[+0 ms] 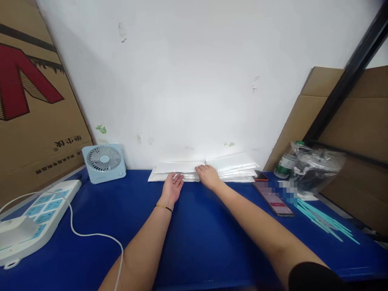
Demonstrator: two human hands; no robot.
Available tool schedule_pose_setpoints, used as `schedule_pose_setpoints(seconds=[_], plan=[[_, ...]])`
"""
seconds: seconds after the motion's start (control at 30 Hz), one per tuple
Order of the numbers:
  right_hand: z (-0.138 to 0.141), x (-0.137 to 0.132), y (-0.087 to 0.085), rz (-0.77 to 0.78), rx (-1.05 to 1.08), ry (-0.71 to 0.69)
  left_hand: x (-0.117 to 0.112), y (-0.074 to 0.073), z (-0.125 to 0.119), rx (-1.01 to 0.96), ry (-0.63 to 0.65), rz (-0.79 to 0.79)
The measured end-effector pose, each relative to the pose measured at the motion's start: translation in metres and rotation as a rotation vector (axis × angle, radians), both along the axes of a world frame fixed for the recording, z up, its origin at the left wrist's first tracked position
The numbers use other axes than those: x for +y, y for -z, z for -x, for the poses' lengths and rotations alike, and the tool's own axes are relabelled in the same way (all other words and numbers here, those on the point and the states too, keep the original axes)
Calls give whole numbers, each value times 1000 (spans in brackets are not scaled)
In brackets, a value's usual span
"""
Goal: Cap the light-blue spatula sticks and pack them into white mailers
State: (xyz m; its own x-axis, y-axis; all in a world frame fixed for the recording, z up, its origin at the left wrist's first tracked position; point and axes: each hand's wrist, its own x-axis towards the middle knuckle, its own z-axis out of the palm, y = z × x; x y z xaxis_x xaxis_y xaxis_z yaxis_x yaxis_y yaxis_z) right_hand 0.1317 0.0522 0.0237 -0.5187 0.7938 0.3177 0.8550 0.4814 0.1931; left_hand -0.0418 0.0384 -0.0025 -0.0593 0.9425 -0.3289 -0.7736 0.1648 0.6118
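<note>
Flat white packets, perhaps padded envelopes, lie in two side-by-side piles against the wall: a left pile [162,176] and a right pile [236,163]. My left hand [173,188] is palm up at the front edge of the left pile, with its fingers stretched and slightly apart, holding nothing. The curled fingers of my right hand [208,176] are on the right end of the top white packet [178,166] of the left pile. My right thumb and the packet's underside there are hidden.
A light blue fan [104,161] and a white power strip [45,220] with a cable stand left on the blue table [206,242]. At right are a phone [274,200], turquoise strips [327,222], a bottle [285,166] and a clear plastic bag [317,165]. Cardboard [45,133] flanks the left.
</note>
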Motion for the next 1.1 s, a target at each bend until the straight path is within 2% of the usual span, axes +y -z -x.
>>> schedule_pose_setpoints(seconds=[0.07,0.13,0.27,0.37,0.47,0.6,0.73,0.93,1.1], plan=[[-13,-14,0,14,59,27,-2,-3,-3,-34,-49,-28],[-32,-35,4,28,137,-4,-5,-6,-8,-78,-116,-62],[-73,-82,20,124,284,-228,-16,-9,-25,-131,-123,-191],[-98,-107,25,263,370,-310,-24,-7,-38,-42,-135,-194],[-114,-116,23,372,525,-255,-34,-14,-47,103,-198,-272],[-126,-109,26,533,703,-165,-55,-41,-50,255,-234,-470],[-128,-103,33,619,683,-137,-73,-73,-52,332,-207,-621],[-128,-102,40,592,621,-127,-80,-110,-51,421,-261,-724],[-122,-99,48,546,600,-124,-86,-134,-46,462,-260,-789]])
